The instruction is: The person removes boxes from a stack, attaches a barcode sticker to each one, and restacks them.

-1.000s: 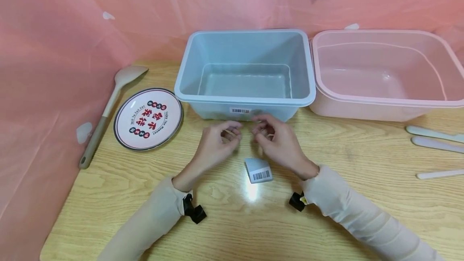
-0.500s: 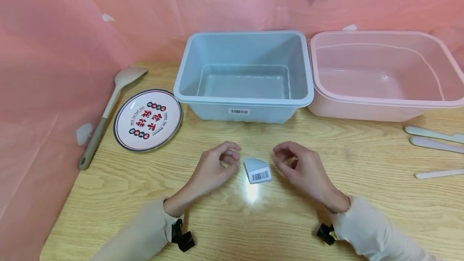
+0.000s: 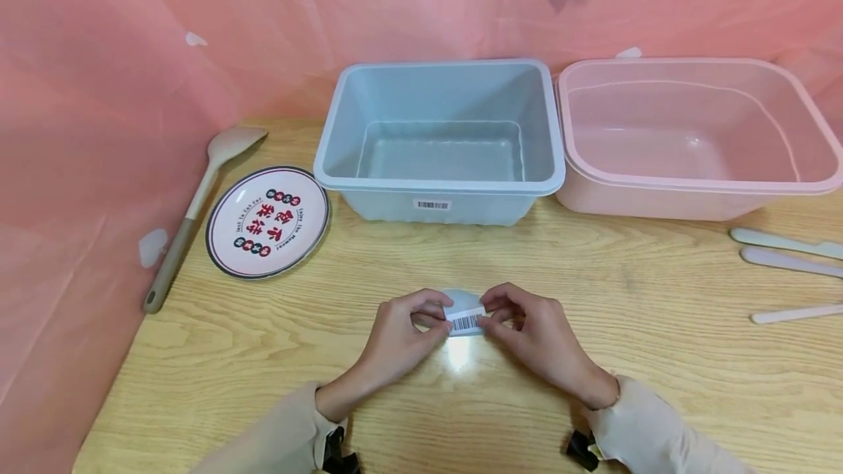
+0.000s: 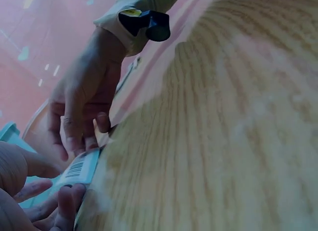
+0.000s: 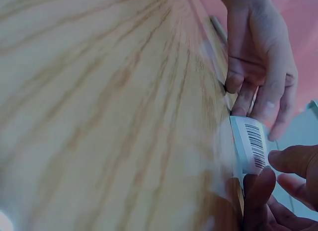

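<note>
A small white packet with a barcode label (image 3: 465,317) lies on the wooden table (image 3: 593,386), in front of the blue tub (image 3: 369,93). My left hand (image 3: 431,317) pinches its left edge and my right hand (image 3: 494,319) pinches its right edge. The left wrist view shows the packet (image 4: 81,168) between my left fingers (image 4: 64,201) and my right hand (image 4: 82,112). In the right wrist view the packet (image 5: 250,144) stands on edge, with my right fingers (image 5: 258,184) below it and my left hand (image 5: 261,77) behind.
An empty pink tub (image 3: 817,130) stands to the right of the blue one. A printed round plate (image 3: 224,240) and a long-handled spoon (image 3: 187,214) lie at the left. Three pale utensils (image 3: 784,262) lie at the right edge. Pink sheeting (image 3: 99,93) walls the back and left.
Both hands drew back from the blue tub's front, came down either side of the packet, and now pinch it from both sides.
</note>
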Motion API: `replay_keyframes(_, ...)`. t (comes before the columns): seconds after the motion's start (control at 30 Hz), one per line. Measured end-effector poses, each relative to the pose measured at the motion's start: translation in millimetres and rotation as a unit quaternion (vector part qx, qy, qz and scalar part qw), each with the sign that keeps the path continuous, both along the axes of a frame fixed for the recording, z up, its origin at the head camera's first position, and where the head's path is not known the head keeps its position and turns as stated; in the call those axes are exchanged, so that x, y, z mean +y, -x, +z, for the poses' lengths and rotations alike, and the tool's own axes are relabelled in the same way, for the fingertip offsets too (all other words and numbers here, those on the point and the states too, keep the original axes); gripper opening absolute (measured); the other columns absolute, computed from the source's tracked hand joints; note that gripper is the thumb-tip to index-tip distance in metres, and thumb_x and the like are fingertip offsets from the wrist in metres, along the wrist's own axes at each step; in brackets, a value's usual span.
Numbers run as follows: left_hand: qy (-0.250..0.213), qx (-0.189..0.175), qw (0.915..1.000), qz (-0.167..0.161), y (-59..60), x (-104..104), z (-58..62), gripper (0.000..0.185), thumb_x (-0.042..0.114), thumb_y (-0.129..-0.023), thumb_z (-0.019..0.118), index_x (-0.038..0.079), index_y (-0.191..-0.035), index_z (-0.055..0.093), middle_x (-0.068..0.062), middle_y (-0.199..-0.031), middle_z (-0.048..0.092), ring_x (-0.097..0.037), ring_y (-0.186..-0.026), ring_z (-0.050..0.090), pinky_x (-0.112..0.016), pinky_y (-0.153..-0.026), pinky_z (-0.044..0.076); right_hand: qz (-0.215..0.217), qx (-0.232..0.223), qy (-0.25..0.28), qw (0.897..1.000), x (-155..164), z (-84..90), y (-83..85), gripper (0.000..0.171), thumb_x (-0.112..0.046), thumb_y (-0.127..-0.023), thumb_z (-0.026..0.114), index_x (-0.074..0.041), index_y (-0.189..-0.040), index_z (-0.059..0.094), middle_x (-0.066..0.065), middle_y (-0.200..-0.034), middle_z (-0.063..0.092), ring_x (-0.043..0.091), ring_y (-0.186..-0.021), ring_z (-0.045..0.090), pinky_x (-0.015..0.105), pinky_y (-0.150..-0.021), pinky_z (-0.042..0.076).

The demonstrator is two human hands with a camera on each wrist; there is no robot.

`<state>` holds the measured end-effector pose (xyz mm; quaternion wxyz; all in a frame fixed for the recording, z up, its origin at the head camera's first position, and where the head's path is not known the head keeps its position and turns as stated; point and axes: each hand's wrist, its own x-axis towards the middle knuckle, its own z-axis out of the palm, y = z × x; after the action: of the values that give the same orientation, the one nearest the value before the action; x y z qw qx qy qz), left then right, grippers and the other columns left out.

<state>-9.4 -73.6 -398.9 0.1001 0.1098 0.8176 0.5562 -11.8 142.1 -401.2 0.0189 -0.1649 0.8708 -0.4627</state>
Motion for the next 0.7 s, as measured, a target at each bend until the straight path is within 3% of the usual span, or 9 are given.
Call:
replay_keyframes(0.2,0.016,0.007,0.9998,0.008,1.3,4,0.6,0.015,-0.002,-0.081,0.069,0.003,-0.094,0.072,-0.008,-0.084,0.074,-0.014,-0.074,0.07,-0.02,-0.065,0.055,0.009,-0.013,0.004,1.0,-2,-0.6,-0.1,0.018,-0.003,-0.079,0.077,-0.011,-0.093,0.069,-0.003,-0.083,0.072,0.004,-0.073,0.068,0.021,-0.064,0.055)
replay_keyframes(0.4,-0.003,-0.024,0.9997,0.007,2.9,3,2.8,0.023,-0.003,-0.081,0.068,0.005,-0.103,0.071,-0.011,-0.09,0.073,-0.011,-0.072,0.068,-0.021,-0.055,0.053,0.007,-0.002,0.014,1.0,0,-0.2,0.0,0.017,-0.003,-0.079,0.077,-0.013,-0.091,0.07,-0.003,-0.082,0.073,0.004,-0.073,0.068,0.021,-0.062,0.056)
replay_keyframes(0.7,-0.059,-0.006,0.9982,0.013,12.1,6,26.7,0.034,-0.007,-0.08,0.068,0.004,-0.112,0.067,-0.015,-0.101,0.07,-0.02,-0.082,0.068,-0.023,-0.063,0.057,-0.007,0.137,0.024,0.99,7,25.1,13.2,0.021,0.002,-0.075,0.079,-0.009,-0.092,0.072,-0.001,-0.086,0.07,0.003,-0.071,0.062,0.015,-0.055,0.052)
